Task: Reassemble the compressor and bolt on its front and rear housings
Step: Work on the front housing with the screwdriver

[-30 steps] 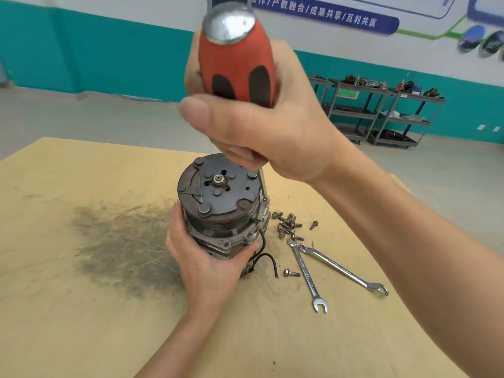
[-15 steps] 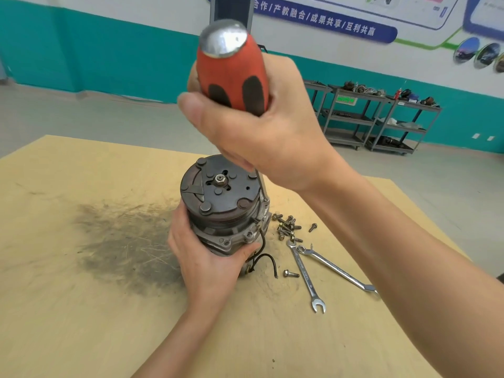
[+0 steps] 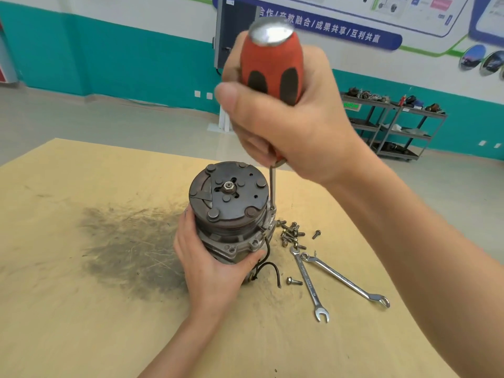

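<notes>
While the right hand (image 3: 286,124) wraps tight around the screwdriver (image 3: 272,66), its tip at the upright compressor (image 3: 231,214) mid-tabletop, the left hand (image 3: 215,271) clasps the compressor's base, bolts (image 3: 291,234) and two wrenches (image 3: 327,279) lying toward the right edge.

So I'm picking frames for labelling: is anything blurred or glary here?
Head view: the screwdriver handle in the right hand is soft, its metal cap glary; compressor, wrenches and left hand sharp; wide-angle bending at edges.
</notes>
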`<state>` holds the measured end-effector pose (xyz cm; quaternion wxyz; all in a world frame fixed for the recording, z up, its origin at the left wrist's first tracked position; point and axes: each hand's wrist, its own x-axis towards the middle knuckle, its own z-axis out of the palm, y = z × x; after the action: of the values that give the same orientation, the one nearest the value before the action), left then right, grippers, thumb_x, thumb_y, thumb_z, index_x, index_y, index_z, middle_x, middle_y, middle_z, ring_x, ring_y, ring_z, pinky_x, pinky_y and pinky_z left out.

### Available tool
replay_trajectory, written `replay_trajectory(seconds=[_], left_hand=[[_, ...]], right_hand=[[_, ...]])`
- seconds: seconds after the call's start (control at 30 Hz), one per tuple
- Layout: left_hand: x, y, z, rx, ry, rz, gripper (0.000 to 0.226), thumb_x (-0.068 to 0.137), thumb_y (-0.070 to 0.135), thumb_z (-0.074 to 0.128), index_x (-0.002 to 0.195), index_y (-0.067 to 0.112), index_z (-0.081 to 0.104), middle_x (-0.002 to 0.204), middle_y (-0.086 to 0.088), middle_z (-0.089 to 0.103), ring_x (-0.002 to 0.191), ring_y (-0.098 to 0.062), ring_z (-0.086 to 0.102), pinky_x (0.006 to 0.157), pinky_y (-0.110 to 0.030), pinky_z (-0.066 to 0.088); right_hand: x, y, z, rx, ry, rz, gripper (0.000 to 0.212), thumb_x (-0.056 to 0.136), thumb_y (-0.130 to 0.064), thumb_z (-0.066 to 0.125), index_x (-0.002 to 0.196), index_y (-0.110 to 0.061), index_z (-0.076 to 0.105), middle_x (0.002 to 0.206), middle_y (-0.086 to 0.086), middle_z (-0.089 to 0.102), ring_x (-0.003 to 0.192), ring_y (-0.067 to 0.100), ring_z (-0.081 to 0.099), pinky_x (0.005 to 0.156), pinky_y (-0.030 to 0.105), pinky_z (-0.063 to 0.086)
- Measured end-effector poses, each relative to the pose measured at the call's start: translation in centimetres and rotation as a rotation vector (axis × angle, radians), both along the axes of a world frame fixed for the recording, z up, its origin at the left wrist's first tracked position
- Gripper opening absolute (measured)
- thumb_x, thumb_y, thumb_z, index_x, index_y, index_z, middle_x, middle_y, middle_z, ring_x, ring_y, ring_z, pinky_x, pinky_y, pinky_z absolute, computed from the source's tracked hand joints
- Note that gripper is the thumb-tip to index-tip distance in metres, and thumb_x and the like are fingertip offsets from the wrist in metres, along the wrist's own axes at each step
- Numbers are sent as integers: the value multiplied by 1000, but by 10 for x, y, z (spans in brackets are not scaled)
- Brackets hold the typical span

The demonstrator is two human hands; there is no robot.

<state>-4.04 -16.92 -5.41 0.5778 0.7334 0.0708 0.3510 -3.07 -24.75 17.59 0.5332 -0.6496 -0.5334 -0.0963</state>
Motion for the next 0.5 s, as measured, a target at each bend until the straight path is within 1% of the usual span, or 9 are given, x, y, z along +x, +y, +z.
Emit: replay_trajectory(seconds=[0.07, 0.13, 0.2, 0.27, 0.3, 0.33, 0.4, 0.43, 0.5], left_hand=[[0, 0, -1, 19, -4, 8, 127, 44, 69, 77, 151, 27, 22, 147, 6, 33, 140, -16, 25, 114, -54, 31], [1, 0, -1, 27, -8, 12, 127, 45, 67, 79, 151, 27, 22, 147, 8, 32, 140, -16, 25, 114, -54, 31], [2, 0, -2, 32, -5, 14, 128, 45, 65, 82, 151, 26, 22, 146, 9, 32, 140, -16, 25, 114, -53, 31], [2, 1, -4, 51, -5, 14, 131, 44, 63, 87, 151, 25, 23, 146, 5, 34, 139, -16, 27, 115, -46, 31], [3, 1, -4, 60, -9, 12, 129, 44, 62, 86, 150, 25, 24, 145, 5, 35, 138, -15, 29, 115, -38, 31], [3, 2, -5, 64, -17, 10, 125, 44, 61, 83, 150, 26, 25, 144, 7, 36, 135, -14, 30, 113, -27, 29], [4, 3, -4, 57, -31, 6, 122, 44, 60, 80, 148, 26, 26, 137, 16, 36, 131, -10, 31, 104, -5, 22], [4, 3, -4, 50, -35, 3, 122, 43, 59, 80, 148, 26, 26, 134, 19, 35, 130, -8, 31, 101, -1, 21], [5, 3, -4, 50, -41, 2, 122, 43, 58, 80, 148, 26, 26, 130, 23, 34, 128, -1, 31, 99, 2, 20]], right_hand=[[5, -7, 8, 10, 82, 24, 15, 86, -3, 54, 77, -13, 48, 45, -7, 42, 31, 14, 36, 36, 26, 33], [10, -16, 20, 62, 85, 6, 20, 86, -5, 54, 71, -15, 47, 43, -9, 41, 31, 13, 34, 37, 24, 32], [18, -25, 32, 55, 118, 28, 35, 92, -14, 41, 57, -18, 46, 42, -10, 39, 35, 8, 34, 41, 20, 33], [26, -37, 42, 61, 184, 53, 51, 90, -18, 25, 47, -27, 50, 42, -12, 40, 39, 2, 34, 47, 15, 34], [31, -45, 45, 98, 203, 39, 52, 90, -18, 23, 46, -26, 51, 42, -13, 40, 40, 1, 35, 48, 14, 34], [35, -52, 43, 145, 212, -11, 49, 90, -19, 27, 48, -26, 50, 42, -12, 40, 40, 2, 35, 48, 15, 35], [48, -69, 30, 213, 197, -206, 34, 92, -19, 44, 58, -21, 48, 44, -10, 42, 38, 9, 36, 43, 20, 35], [56, -80, 18, 196, 198, -328, 28, 91, -20, 52, 63, -18, 47, 45, -8, 44, 38, 11, 37, 41, 21, 34], [74, -102, -16, 24, 205, -575, 22, 88, -27, 64, 73, -20, 50, 49, -7, 49, 39, 12, 42, 39, 23, 38]])
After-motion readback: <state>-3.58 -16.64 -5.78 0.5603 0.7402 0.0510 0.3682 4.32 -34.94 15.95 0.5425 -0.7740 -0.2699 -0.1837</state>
